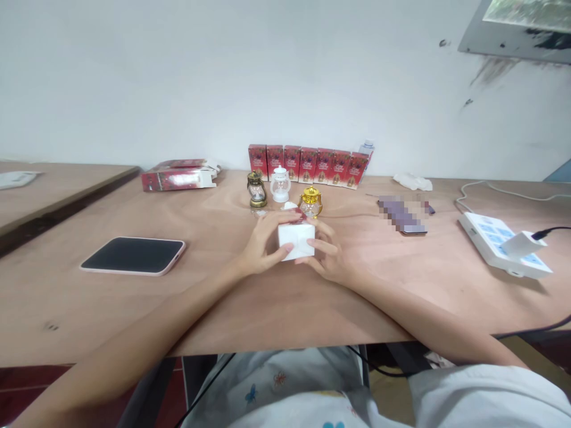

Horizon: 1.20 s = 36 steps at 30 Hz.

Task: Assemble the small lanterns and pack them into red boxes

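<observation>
Near the middle of the table, a small box with a white face [297, 240] towards me is held between both hands; a bit of red shows on its far side. My left hand [264, 242] has its thumb on the white face and its fingers over the far edge. My right hand [329, 252] grips the box's right side, fingertips on the white face. Just beyond the box stand a gold lantern [310, 202], a white lantern [280, 184] and a dark bronze lantern [257, 190], all upright.
Several red boxes [308, 165] stand in a row by the wall, with a bottle [367, 148] behind. An open red carton [178, 177] lies back left, a phone [134, 255] at left. A second phone [404, 217], white tissue [413, 182] and power strip [491, 238] are at right.
</observation>
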Motion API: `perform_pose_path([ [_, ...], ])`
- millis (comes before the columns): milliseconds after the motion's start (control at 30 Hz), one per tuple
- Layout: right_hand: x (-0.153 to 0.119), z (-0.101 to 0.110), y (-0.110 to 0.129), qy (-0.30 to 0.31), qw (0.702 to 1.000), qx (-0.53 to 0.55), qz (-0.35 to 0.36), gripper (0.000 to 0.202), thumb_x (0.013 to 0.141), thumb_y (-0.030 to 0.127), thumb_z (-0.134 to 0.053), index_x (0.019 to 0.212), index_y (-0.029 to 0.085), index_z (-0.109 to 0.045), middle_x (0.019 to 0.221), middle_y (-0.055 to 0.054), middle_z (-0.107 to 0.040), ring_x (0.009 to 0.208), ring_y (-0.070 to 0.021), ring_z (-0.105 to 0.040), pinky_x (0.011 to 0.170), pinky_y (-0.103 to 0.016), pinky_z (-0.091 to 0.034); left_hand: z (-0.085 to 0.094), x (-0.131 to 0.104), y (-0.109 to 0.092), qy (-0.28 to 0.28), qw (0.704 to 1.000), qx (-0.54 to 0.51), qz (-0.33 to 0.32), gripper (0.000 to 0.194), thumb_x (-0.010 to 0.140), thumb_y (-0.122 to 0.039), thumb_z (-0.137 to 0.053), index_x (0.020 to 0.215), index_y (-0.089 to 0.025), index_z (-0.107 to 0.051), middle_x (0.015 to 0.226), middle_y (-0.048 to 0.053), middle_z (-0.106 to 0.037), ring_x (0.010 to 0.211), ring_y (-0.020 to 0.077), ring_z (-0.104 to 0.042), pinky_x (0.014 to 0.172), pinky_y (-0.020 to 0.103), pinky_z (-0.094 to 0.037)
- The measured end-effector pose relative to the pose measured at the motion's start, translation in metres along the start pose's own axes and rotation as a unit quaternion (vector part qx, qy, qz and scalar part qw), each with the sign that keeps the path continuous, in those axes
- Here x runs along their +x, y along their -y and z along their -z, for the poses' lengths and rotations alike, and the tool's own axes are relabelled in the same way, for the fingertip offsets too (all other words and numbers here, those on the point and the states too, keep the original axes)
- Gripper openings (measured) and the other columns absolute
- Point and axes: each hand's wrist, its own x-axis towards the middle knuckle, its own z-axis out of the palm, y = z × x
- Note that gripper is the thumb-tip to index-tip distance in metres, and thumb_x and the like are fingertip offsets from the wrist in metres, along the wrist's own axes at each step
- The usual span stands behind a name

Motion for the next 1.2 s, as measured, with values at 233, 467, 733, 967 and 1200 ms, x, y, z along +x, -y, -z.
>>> perform_pose_path([
  [233,-0.006,-0.004,-0.001,-0.031,0.998,-0.024,0.051,0.057,0.082,0.019,-0.065,0.127,0.033,-0.034,0.141,-0.010,-0.034,0.128,-0.0237,-0.044,0.086,-0.038,-0.058,-0.001,-0.001,-0.005,-0.024,0.992,0.099,-0.080,0.042,0.082,-0.029,-0.052,0.122,-0.017,-0.049,0.118,0.014,-0.061,0.115,0.0263,-0.054,0.101,0.049,-0.035],
  [467,-0.004,-0.003,-0.006,-0.054,0.993,-0.093,0.057,0.080,0.079,0.030,-0.068,0.143,0.028,-0.020,0.132,-0.012,-0.047,0.115,-0.0230,-0.056,0.091,-0.037,-0.057,-0.009,-0.002,0.008,-0.237,0.970,0.018,0.057,0.059,0.086,-0.058,-0.043,0.132,-0.021,-0.039,0.139,0.009,-0.042,0.132,0.0300,-0.037,0.108,0.047,-0.033],
  [733,0.001,0.001,-0.008,0.002,0.985,-0.165,0.057,0.072,0.085,0.029,-0.061,0.145,0.021,-0.021,0.124,-0.015,-0.053,0.114,-0.0231,-0.056,0.092,-0.035,-0.055,0.004,-0.001,0.047,-0.239,0.955,-0.067,0.160,0.043,0.085,-0.041,-0.057,0.122,-0.022,-0.046,0.124,0.010,-0.055,0.115,0.0224,-0.054,0.093,0.036,-0.049],
  [967,0.002,-0.003,-0.022,0.121,0.985,-0.121,-0.010,0.054,0.089,0.018,-0.047,0.140,0.014,-0.031,0.127,-0.016,-0.053,0.131,-0.0256,-0.040,0.108,-0.050,-0.037,0.031,0.008,0.022,-0.191,0.966,0.166,0.051,0.044,0.079,-0.031,-0.064,0.119,-0.020,-0.050,0.111,0.008,-0.061,0.103,0.0207,-0.059,0.091,0.038,-0.048],
  [1200,-0.002,-0.008,-0.026,0.137,0.969,-0.185,-0.083,0.060,0.076,0.001,-0.037,0.134,0.014,-0.040,0.132,-0.013,-0.051,0.135,-0.0253,-0.033,0.112,-0.052,-0.028,0.034,0.013,0.008,-0.138,0.964,0.210,-0.089,0.039,0.076,-0.024,-0.066,0.112,-0.021,-0.052,0.104,0.006,-0.062,0.081,0.0147,-0.061,0.075,0.031,-0.052],
])
